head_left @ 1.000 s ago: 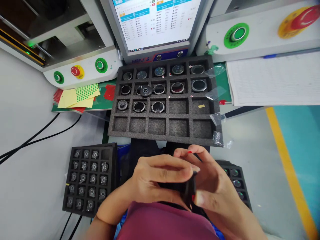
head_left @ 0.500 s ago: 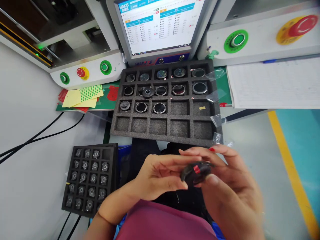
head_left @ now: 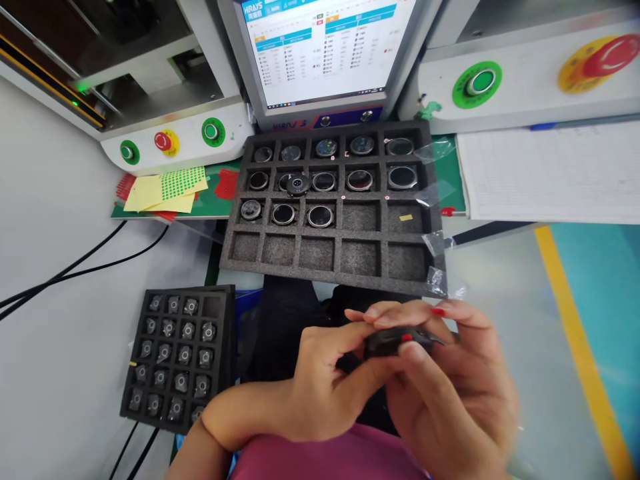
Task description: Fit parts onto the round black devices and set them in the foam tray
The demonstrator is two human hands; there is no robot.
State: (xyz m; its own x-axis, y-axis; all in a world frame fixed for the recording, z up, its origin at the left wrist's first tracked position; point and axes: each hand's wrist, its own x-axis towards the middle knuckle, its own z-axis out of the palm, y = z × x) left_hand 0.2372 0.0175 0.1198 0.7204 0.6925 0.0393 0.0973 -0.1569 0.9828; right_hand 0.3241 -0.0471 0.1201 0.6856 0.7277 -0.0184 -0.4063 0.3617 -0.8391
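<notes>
Both my hands hold one small round black watch case (head_left: 395,341) with a red spot on it, low in the middle of the view. My left hand (head_left: 325,387) pinches its left edge with thumb and fingers. My right hand (head_left: 450,393) cradles it from the right, thumb on top. Just beyond the hands lies a large dark foam tray (head_left: 330,263); round watch cases fill its far rows and its near row of pockets holds nothing. One case (head_left: 297,185) rests loose on a divider in the second row.
A smaller foam tray (head_left: 223,347) with several small parts sits at lower left. A monitor (head_left: 325,47) stands behind the big tray, between machine panels with green buttons (head_left: 211,131) and red stops (head_left: 163,141). Yellow and green sticker sheets (head_left: 167,190), black cables and a paper sheet (head_left: 550,173) lie around.
The watch case came out from between my closed hands, turned flatter and rose slightly toward the big tray. My left hand shifted from covering it to pinching its edge.
</notes>
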